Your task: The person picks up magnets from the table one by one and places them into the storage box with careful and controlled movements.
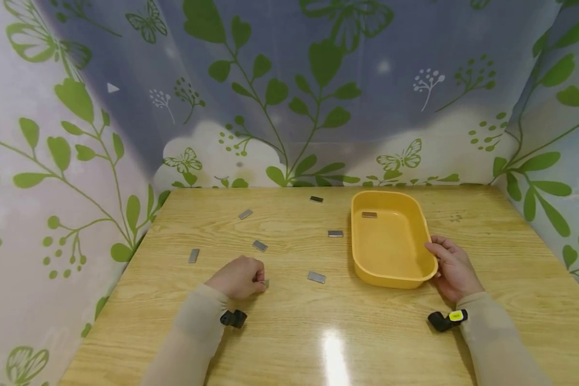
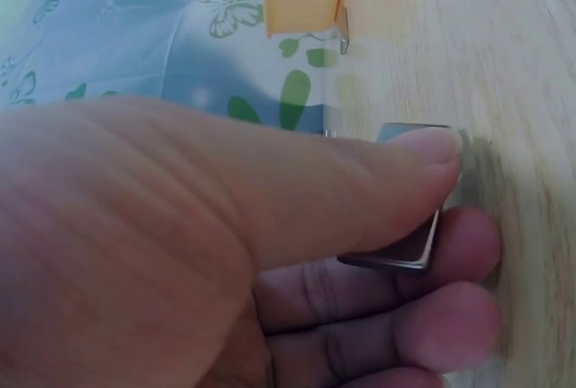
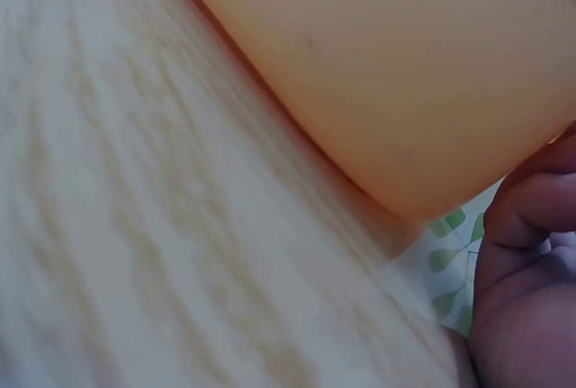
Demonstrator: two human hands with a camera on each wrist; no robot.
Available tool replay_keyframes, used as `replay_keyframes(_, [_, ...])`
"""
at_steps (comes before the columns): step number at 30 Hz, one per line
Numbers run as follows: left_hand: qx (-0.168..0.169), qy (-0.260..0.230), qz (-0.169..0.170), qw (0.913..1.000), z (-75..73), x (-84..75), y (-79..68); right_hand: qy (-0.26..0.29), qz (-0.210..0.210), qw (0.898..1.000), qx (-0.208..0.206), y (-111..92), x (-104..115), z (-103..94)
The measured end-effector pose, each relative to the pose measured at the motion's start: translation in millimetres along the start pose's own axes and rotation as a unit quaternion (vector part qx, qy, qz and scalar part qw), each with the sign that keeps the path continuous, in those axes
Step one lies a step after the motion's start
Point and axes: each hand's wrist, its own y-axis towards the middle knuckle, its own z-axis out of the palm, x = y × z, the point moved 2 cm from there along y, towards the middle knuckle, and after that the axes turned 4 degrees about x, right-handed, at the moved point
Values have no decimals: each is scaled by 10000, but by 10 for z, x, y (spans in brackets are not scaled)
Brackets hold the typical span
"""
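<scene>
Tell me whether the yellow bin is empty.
Not empty: one small flat block lies inside the yellow bin, toward its far left corner.

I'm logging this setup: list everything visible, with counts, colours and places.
Table: one, light wood, foreground
Patterned cloth: panel count unclear, blue, white, green, around the table
Bin: one, yellow, on the right
Loose pieces: five, grey, left of the bin
Dark piece: one, blackish, near table's back edge
Binned piece: one, brownish, inside the bin
Held piece: one, grey, left of centre
Wrist cameras: two, black, one per wrist
Sleeves: two, beige, both forearms
Left hand: one, bare, pinching the held piece
Right hand: one, bare, gripping the bin
</scene>
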Motion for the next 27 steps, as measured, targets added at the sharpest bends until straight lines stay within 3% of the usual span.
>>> replay_keyframes(16, [70, -83, 1, 9999, 135, -22, 26, -18, -42, 10000, -51, -40, -26, -70])
replay_keyframes(27, [-165, 12, 64, 9998, 117, -9, 66, -60, -88, 9999, -52, 8, -22, -55])
